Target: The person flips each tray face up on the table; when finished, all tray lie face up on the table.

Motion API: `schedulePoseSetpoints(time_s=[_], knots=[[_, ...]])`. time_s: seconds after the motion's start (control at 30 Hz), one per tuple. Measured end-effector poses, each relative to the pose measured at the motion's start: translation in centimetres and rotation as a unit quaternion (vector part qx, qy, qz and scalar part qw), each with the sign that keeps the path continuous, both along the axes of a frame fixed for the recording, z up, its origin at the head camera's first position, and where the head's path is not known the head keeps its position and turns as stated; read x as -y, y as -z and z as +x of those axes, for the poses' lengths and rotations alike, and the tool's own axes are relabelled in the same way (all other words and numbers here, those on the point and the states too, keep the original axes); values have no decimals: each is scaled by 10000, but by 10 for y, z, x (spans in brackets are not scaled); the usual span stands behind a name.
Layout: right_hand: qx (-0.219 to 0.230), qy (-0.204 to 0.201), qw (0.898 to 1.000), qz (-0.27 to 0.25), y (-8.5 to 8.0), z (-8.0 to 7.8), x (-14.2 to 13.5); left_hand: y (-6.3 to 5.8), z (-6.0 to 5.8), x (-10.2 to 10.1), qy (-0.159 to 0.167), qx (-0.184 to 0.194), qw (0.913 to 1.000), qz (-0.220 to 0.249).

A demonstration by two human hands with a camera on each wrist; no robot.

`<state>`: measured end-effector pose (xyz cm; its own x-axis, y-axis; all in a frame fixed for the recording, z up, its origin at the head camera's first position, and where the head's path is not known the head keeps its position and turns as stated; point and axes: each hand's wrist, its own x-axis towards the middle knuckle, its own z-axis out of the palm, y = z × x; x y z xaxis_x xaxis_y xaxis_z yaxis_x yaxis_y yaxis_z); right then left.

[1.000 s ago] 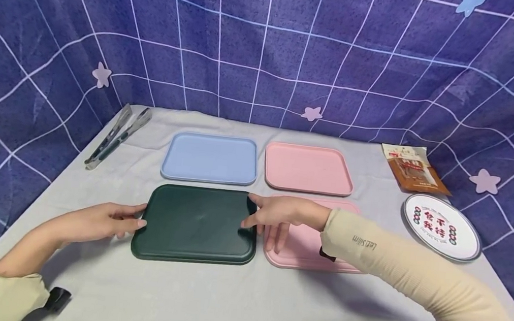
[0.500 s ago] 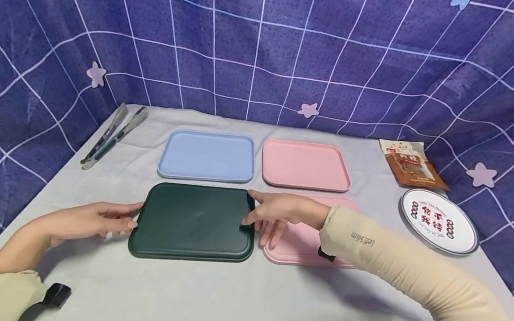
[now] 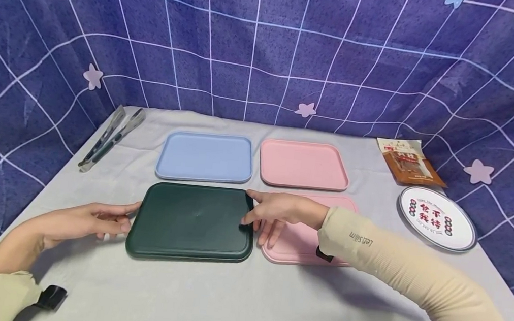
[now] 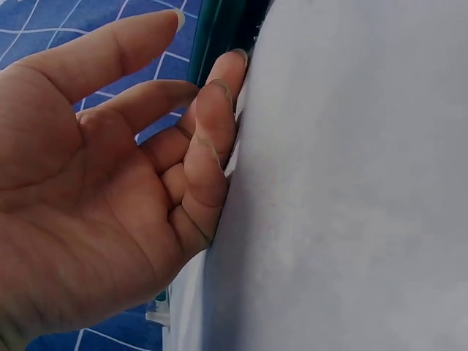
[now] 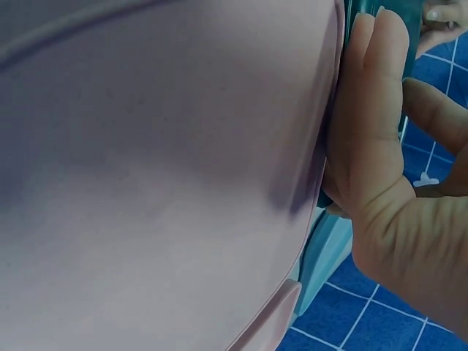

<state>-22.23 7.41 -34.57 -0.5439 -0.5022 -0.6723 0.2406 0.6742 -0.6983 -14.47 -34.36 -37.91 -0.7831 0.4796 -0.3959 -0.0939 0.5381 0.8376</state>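
Observation:
A dark green tray lies flat on the white cloth. At its left edge is my left hand, thumb lifted off and index fingertip close to the rim; its other fingers rest loosely bent on the cloth in the left wrist view. My right hand reaches in from the right, with thumb and index fingertip on the green tray's right edge. Its other fingers hang over the left side of a front pink tray, partly hidden by that hand and sleeve. In the right wrist view these fingers look nearly straight.
Behind lie a blue tray and a second pink tray. Metal tongs rest at the far left. A brown food packet and a round white plate with red characters sit at the right. A blue curtain rises behind.
My left thumb has come off the green tray's left edge, and that hand has drawn slightly away. My right hand holds almost the same place. The head view has shifted a little.

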Motion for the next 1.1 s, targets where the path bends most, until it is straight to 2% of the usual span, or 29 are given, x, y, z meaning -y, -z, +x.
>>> schedulePoseSetpoints(time_s=[0.13, 0.37, 0.53, 0.63, 0.73, 0.93, 1.1], knots=[[27, 29, 10000, -56, 1, 1, -1, 1, 1, 1, 75, 40, 9999, 113], [-33, 89, 9999, -131, 4, 1, -4, 0, 1, 4, 208, -104, 9992, 328], [-171, 24, 9998, -141, 7, 1, -3, -2, 7, 2, 270, -390, 9977, 481], [-245, 10, 9996, -146, 5, 2, -4, -7, 12, -4, 198, -622, 9967, 491], [-369, 12, 9993, -92, 4, 2, -3, -16, 17, -11, 82, -871, 9957, 294], [-548, -1, 9985, 28, 3, 4, -2, -36, 25, -32, -189, -1116, 9932, -277], [-529, 40, 9986, 33, 4, 7, -2, -48, 31, -51, -533, -1592, 9835, -677]])
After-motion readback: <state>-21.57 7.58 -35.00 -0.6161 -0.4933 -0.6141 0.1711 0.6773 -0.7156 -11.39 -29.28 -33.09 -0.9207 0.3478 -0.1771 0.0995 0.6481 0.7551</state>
